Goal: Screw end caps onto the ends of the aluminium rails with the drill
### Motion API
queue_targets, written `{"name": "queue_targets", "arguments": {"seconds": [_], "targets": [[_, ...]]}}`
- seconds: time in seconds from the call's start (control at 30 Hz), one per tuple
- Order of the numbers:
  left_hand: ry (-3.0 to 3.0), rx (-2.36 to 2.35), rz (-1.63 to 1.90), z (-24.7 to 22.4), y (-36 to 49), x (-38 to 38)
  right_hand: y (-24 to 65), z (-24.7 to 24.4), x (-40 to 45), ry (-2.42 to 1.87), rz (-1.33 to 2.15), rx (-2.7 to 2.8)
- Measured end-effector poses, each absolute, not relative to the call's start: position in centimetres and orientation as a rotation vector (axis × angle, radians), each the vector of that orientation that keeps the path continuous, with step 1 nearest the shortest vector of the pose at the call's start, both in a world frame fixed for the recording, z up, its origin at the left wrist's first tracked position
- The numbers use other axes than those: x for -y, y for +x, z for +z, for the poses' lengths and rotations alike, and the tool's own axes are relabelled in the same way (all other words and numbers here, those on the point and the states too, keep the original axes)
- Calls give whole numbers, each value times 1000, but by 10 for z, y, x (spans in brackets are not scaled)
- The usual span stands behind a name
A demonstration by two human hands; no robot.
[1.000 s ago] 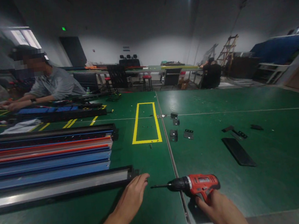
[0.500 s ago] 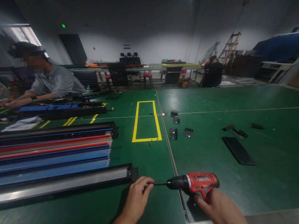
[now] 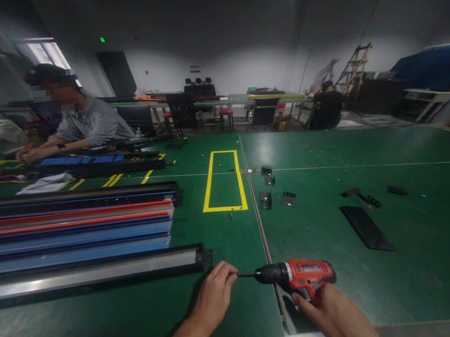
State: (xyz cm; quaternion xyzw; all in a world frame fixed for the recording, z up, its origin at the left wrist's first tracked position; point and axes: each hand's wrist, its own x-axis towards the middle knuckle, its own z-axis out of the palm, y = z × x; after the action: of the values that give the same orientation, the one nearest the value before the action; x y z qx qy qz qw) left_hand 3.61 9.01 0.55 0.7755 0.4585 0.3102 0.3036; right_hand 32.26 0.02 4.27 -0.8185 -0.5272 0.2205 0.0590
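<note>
My right hand point(image 3: 338, 311) is wrapped around the grip of a red and black cordless drill point(image 3: 311, 271), its chuck facing left. A long thin driver bit point(image 3: 248, 274) sticks out of the chuck. At the bit's tip, the fingers of my left hand point(image 3: 216, 297) are pinched together; whether a small screw is also between them is hidden. Just beyond that hand lies the end of a long black-framed profile with a silver face point(image 3: 98, 274), fitted with a small black end bracket point(image 3: 208, 258).
Blue profiles point(image 3: 126, 235) and red-edged ones point(image 3: 91, 222) lie on the left of the green table point(image 3: 441, 267). Small screws point(image 3: 231, 216) sit near a yellow tape rectangle point(image 3: 225, 209). Black brackets point(image 3: 289, 199) and a flat black piece point(image 3: 366, 229) lie right. Co-workers point(image 3: 92, 119) sit at the left.
The whole view has shifted slightly, so the table and things on it appear a little further right. Both hands keep their hold, with the drill and bit in the same arrangement.
</note>
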Motion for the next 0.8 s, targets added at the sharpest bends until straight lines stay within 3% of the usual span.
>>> {"name": "queue_targets", "arguments": {"seconds": [0.63, 0.8], "targets": [[2722, -1176, 1161, 19, -18, -83, 316, 49, -14, -2429, 698, 1600], [2789, -1191, 1084, 21, -40, -85, 308, 53, -27, -2450, 654, 1603]]}}
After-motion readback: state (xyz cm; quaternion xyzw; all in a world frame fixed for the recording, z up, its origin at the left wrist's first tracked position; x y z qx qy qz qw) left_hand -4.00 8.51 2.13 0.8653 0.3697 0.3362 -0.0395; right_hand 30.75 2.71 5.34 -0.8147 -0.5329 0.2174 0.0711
